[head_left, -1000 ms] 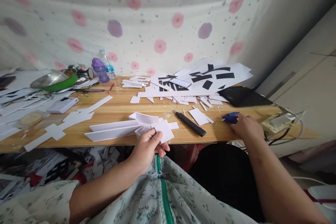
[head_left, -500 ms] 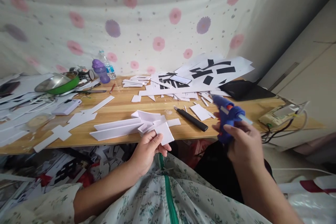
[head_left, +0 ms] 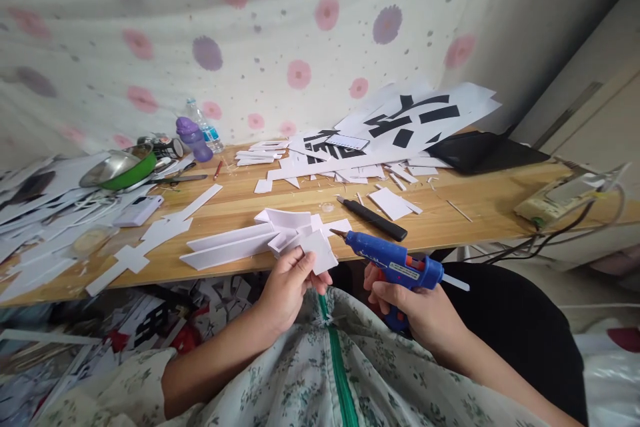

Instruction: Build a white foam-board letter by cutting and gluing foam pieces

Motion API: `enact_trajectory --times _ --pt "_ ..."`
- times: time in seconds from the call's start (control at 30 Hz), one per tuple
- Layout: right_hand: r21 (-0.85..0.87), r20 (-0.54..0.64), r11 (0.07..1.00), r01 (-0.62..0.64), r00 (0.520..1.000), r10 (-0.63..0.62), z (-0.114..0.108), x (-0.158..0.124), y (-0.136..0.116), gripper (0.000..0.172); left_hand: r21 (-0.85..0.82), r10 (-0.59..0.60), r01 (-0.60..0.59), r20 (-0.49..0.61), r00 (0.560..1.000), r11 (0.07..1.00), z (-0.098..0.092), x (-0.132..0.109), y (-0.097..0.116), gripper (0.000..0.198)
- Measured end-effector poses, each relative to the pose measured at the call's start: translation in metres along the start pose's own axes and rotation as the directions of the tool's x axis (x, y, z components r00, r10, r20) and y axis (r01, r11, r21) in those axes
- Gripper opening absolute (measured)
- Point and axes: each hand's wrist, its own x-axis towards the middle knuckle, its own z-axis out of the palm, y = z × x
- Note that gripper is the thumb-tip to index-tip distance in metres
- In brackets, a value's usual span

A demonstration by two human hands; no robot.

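Between the thumb and fingers of my left hand [head_left: 293,287] is a small white foam board piece [head_left: 320,252], held at the table's front edge. My right hand [head_left: 415,303] is wrapped round the handle of a blue hot glue gun [head_left: 383,253]. Its nozzle points left, close to the board piece, and a glue stick [head_left: 456,283] juts from its back end. Just behind my left hand lies a white raised-wall foam board shape [head_left: 235,241] on the wooden table. A black utility knife [head_left: 373,219] rests beyond the glue gun.
A flat white cutout [head_left: 131,257] lies on the left, near a green pan [head_left: 131,170] and a purple bottle [head_left: 194,140]. Printed paper sheets [head_left: 400,121] and scraps cover the back. Cables and a power strip [head_left: 555,199] sit at the right edge.
My right hand has brought the glue gun left and down, turning its nozzle toward the board piece. My left hand still pinches the piece. The view has shifted slightly.
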Motion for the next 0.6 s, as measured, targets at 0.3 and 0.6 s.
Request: enact_trajectory --times 0.3,0.6 --pt "-0.164 -0.015 0.986 0.008 1.0 -0.011 0.0001 -0.0022 -0.0041 0.022 -0.043 -0.02 0.023 0.069 0.997 0.999 0.0003 -0.0042 -0.0012 0.031" --pt "-0.234 0.023 0.969 0.081 0.997 -0.078 0.0005 -0.0027 -0.0063 0.02 -0.048 -0.053 0.057 0.084 0.995 0.997 0.0018 -0.007 0.0032 0.035"
